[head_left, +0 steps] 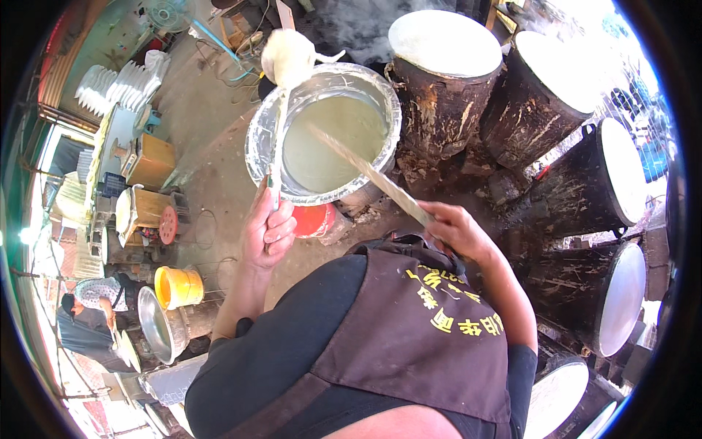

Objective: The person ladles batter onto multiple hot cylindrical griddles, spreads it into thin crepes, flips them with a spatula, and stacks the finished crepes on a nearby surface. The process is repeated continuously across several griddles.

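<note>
My left hand (269, 227) is closed around the lower end of a long thin stick (278, 143), held nearly upright at the left of a wide metal basin (257, 146). At the stick's far end, over the basin's far left rim, is a pale, rounded, soft-looking lump (287, 57) with a thin tail to its right; its kind is unclear. My right hand (455, 228) grips a flat, light-coloured wooden stick (376, 175), slanting over the near right rim. Its tip lies over cloudy, pale greenish liquid (333, 139) in the basin; contact is unclear.
Several dark, scorched drums with pale round tops, such as one drum (439, 102), curve along the right, with steam behind. A red bucket (314, 219) is below the basin. To the left are a yellow bucket (178, 287), a metal bowl (155, 329) and another person (102, 296).
</note>
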Action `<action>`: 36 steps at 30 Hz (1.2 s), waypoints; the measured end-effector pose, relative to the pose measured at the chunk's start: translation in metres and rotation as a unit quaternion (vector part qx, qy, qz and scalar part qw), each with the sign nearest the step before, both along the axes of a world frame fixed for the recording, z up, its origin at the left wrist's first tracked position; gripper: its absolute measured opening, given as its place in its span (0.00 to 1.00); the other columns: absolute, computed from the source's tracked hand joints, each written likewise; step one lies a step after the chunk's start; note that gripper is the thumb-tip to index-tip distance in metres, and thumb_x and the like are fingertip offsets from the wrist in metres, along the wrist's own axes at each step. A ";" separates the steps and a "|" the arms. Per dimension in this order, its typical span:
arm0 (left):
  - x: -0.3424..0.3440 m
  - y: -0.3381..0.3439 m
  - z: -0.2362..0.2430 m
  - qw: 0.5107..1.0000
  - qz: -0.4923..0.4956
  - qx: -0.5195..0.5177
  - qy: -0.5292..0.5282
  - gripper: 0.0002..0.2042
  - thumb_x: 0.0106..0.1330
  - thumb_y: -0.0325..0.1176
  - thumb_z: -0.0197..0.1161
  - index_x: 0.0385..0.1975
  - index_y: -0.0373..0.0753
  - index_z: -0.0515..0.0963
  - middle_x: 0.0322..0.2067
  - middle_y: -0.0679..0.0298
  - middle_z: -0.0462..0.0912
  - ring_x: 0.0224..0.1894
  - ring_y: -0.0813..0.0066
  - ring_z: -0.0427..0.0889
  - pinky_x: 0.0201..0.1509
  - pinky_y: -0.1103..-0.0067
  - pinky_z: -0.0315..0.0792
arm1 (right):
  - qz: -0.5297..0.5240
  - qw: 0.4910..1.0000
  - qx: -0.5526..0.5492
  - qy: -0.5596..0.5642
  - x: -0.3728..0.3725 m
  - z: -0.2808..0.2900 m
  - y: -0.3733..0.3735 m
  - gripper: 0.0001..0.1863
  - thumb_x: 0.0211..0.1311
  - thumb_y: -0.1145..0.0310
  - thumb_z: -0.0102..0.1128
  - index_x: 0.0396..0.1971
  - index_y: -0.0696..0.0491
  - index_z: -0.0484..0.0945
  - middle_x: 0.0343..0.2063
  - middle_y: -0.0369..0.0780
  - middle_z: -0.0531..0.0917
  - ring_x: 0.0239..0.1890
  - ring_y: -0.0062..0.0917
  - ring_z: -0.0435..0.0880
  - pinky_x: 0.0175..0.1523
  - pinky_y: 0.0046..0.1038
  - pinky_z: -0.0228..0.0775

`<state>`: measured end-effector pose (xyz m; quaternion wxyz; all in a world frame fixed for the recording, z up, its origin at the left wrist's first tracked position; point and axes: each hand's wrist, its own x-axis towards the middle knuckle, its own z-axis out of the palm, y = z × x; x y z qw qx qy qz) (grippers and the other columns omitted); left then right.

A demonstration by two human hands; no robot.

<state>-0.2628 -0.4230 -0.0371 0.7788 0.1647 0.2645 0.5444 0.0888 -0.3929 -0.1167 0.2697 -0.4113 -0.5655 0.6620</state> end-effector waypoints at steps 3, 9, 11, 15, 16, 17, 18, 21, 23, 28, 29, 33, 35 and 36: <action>0.014 0.007 -0.013 0.997 0.007 -0.073 0.031 0.13 0.76 0.40 0.43 0.57 0.58 0.68 0.19 0.73 0.59 0.12 0.89 0.58 0.08 0.92 0.57 | -0.099 0.989 0.043 0.100 -0.016 0.023 0.025 0.24 0.64 0.75 0.50 0.61 0.57 0.67 0.23 0.35 0.76 0.18 0.12 0.70 0.19 0.16 0.63; 0.029 0.047 -0.041 0.985 -0.046 -0.147 -0.080 0.17 0.76 0.39 0.42 0.62 0.52 0.63 0.20 0.71 0.60 0.13 0.88 0.59 0.08 0.90 0.59 | -0.120 0.932 0.310 -0.145 0.024 -0.001 0.046 0.25 0.58 0.77 0.57 0.58 0.54 0.71 0.34 0.47 0.83 0.35 0.28 0.84 0.40 0.27 0.75; 0.039 0.072 -0.045 0.986 -0.070 -0.136 -0.071 0.17 0.76 0.38 0.42 0.62 0.52 0.63 0.20 0.71 0.60 0.13 0.89 0.59 0.08 0.90 0.59 | -0.151 0.912 0.324 -0.202 0.049 -0.020 0.043 0.25 0.57 0.78 0.58 0.57 0.52 0.72 0.39 0.49 0.82 0.40 0.33 0.85 0.47 0.30 0.74; 0.071 0.131 -0.029 0.984 -0.135 -0.115 0.007 0.16 0.74 0.37 0.47 0.60 0.58 0.65 0.19 0.72 0.60 0.12 0.88 0.58 0.08 0.91 0.56 | -0.194 0.943 0.136 -0.235 0.089 -0.017 0.043 0.25 0.57 0.77 0.58 0.57 0.51 0.73 0.35 0.48 0.83 0.36 0.30 0.85 0.43 0.27 0.74; 0.083 0.147 -0.025 0.982 -0.155 -0.107 0.013 0.18 0.74 0.38 0.47 0.62 0.58 0.63 0.19 0.72 0.60 0.12 0.88 0.58 0.08 0.91 0.56 | -0.165 0.945 0.140 -0.246 0.097 -0.016 0.043 0.25 0.56 0.77 0.58 0.57 0.51 0.73 0.34 0.47 0.83 0.34 0.27 0.84 0.42 0.27 0.74; 0.098 0.163 -0.019 0.979 -0.179 -0.095 0.038 0.17 0.74 0.38 0.47 0.62 0.57 0.63 0.19 0.72 0.60 0.12 0.88 0.57 0.08 0.91 0.56 | -0.140 0.945 0.145 -0.257 0.102 -0.015 0.042 0.25 0.56 0.77 0.59 0.57 0.51 0.72 0.32 0.47 0.82 0.32 0.25 0.84 0.41 0.26 0.74; 0.114 0.179 -0.012 0.974 -0.203 -0.083 0.064 0.17 0.74 0.38 0.46 0.62 0.57 0.63 0.19 0.72 0.60 0.11 0.89 0.56 0.07 0.91 0.55 | -0.159 0.962 0.036 -0.219 0.106 -0.013 0.041 0.26 0.58 0.77 0.57 0.59 0.52 0.70 0.27 0.43 0.81 0.24 0.19 0.79 0.31 0.23 0.73; 0.163 0.222 -0.006 0.951 -0.285 -0.060 0.107 0.18 0.74 0.36 0.46 0.63 0.57 0.61 0.19 0.71 0.60 0.11 0.88 0.56 0.07 0.89 0.54 | -0.398 0.912 -0.027 0.093 0.115 -0.012 0.033 0.26 0.61 0.77 0.54 0.61 0.54 0.67 0.23 0.38 0.78 0.18 0.13 0.72 0.22 0.19 0.66; 0.201 0.243 -0.005 0.932 -0.330 -0.061 0.138 0.19 0.74 0.36 0.46 0.63 0.57 0.61 0.19 0.71 0.60 0.11 0.87 0.56 0.07 0.89 0.54 | -0.513 0.845 0.001 0.154 0.125 -0.001 0.027 0.26 0.63 0.78 0.51 0.62 0.54 0.66 0.22 0.34 0.77 0.15 0.12 0.69 0.19 0.16 0.61; 0.317 0.272 -0.008 0.869 -0.478 -0.048 0.122 0.18 0.74 0.35 0.46 0.63 0.58 0.61 0.18 0.70 0.61 0.12 0.86 0.58 0.07 0.88 0.57 | -0.560 0.799 0.072 -0.208 0.184 -0.019 -0.027 0.23 0.59 0.77 0.58 0.57 0.51 0.73 0.33 0.39 0.83 0.29 0.17 0.80 0.37 0.21 0.72; 0.346 0.272 -0.008 0.854 -0.506 -0.044 0.114 0.18 0.74 0.35 0.46 0.62 0.57 0.62 0.19 0.69 0.61 0.12 0.86 0.59 0.07 0.88 0.57 | -0.584 0.778 0.077 -0.219 0.199 -0.021 -0.038 0.23 0.58 0.77 0.58 0.56 0.52 0.74 0.37 0.41 0.83 0.33 0.19 0.81 0.40 0.22 0.72; 0.481 0.267 -0.013 0.784 -0.614 -0.037 0.082 0.17 0.74 0.33 0.46 0.61 0.53 0.62 0.19 0.70 0.60 0.13 0.88 0.59 0.08 0.90 0.55 | -0.676 0.684 0.084 -0.262 0.259 -0.018 -0.082 0.24 0.56 0.78 0.58 0.56 0.52 0.74 0.44 0.45 0.83 0.41 0.23 0.83 0.47 0.24 0.72; 0.554 0.250 -0.011 0.756 -0.650 -0.039 0.061 0.16 0.74 0.34 0.47 0.60 0.52 0.63 0.19 0.70 0.60 0.13 0.88 0.59 0.08 0.91 0.54 | -0.695 0.643 0.099 -0.307 0.301 -0.012 -0.101 0.25 0.56 0.79 0.57 0.56 0.52 0.73 0.45 0.48 0.82 0.45 0.30 0.83 0.50 0.27 0.72; 0.589 0.241 -0.012 0.745 -0.662 -0.014 0.084 0.19 0.73 0.34 0.48 0.62 0.53 0.60 0.19 0.71 0.61 0.13 0.89 0.59 0.09 0.91 0.54 | -0.700 0.620 0.117 -0.334 0.320 -0.009 -0.107 0.26 0.56 0.79 0.56 0.57 0.52 0.72 0.34 0.43 0.79 0.35 0.24 0.77 0.43 0.25 0.70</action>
